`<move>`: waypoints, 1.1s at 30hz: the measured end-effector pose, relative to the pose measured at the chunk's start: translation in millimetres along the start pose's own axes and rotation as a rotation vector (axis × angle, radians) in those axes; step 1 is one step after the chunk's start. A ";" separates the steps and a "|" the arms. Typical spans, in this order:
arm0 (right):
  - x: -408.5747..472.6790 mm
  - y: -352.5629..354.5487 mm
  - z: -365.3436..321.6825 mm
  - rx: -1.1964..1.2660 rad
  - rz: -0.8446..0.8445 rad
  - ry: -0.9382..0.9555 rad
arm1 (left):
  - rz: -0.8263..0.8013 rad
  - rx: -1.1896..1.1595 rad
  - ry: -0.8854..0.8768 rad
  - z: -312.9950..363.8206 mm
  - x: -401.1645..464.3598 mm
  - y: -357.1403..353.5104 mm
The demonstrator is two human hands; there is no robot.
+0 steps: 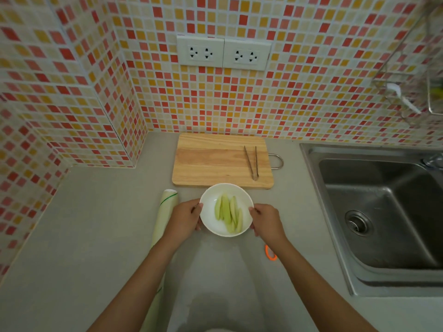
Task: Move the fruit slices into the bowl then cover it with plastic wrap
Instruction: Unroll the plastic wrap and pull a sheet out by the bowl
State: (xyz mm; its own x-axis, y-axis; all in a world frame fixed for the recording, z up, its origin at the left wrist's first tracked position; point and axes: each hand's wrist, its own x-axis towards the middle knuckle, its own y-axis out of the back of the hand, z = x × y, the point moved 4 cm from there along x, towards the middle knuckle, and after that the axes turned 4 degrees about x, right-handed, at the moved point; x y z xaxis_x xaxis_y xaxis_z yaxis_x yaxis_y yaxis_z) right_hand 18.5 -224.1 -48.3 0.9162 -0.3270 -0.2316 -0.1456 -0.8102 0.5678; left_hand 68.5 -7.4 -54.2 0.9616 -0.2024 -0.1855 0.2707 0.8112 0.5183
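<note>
Bowl: a white bowl [226,209] stands on the grey countertop [96,236] just below the middle of the frame, its far rim meeting or slightly overlapping the near edge of the cutting board.
Fruit slices: pale green slices [229,215] lie inside the bowl, side by side, running roughly top to bottom in the frame.
Left hand: the left hand [185,218] grips the bowl's left rim, thumb on top of the edge and fingers curled under the side.
Right hand: the right hand [265,220] grips the right rim in the same way, thumb on the edge and fingers wrapped below.
Plastic wrap: the roll of plastic wrap [165,212] lies on the counter just left of the bowl, lengthwise toward the lower frame, partly hidden by the left forearm.
Cutting board: a wooden cutting board [215,161] sits above the bowl, its far edge close to the tiled wall, a metal loop handle jutting from its right side.
Tongs: metal tongs [251,162] lie on the right part of the board, arms slightly apart.
Orange ring: a small orange ring-shaped object [271,254] shows beside the right forearm; what it is I cannot tell.
Sink: a steel sink [383,212] fills the right of the frame, its rim well apart from the bowl.
Open room: bare counter spreads across the left and lower left, bounded by the tiled wall [72,92] and its corner.
</note>
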 end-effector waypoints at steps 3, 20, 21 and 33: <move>-15.1 -0.4 2.1 -0.001 -0.010 0.021 | 0.009 0.009 0.009 -2.1 -15.7 0.8; -55.9 -4.2 19.3 -0.030 -0.012 -0.015 | -0.028 0.058 0.063 -17.4 -54.2 -13.4; -56.5 -4.6 19.4 -0.032 -0.011 -0.011 | -0.026 0.061 0.067 -17.7 -54.5 -13.4; -58.7 -0.5 19.7 -0.035 -0.041 -0.019 | -0.002 0.077 0.068 -19.0 -56.2 -13.3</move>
State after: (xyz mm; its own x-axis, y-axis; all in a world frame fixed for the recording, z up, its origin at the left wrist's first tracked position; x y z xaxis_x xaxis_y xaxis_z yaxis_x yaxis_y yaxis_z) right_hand -42.6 -214.1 -50.6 0.9136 -0.3037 -0.2704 -0.0947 -0.8056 0.5848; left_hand 10.0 3.5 -66.5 0.9563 -0.1640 -0.2420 0.2781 0.7658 0.5799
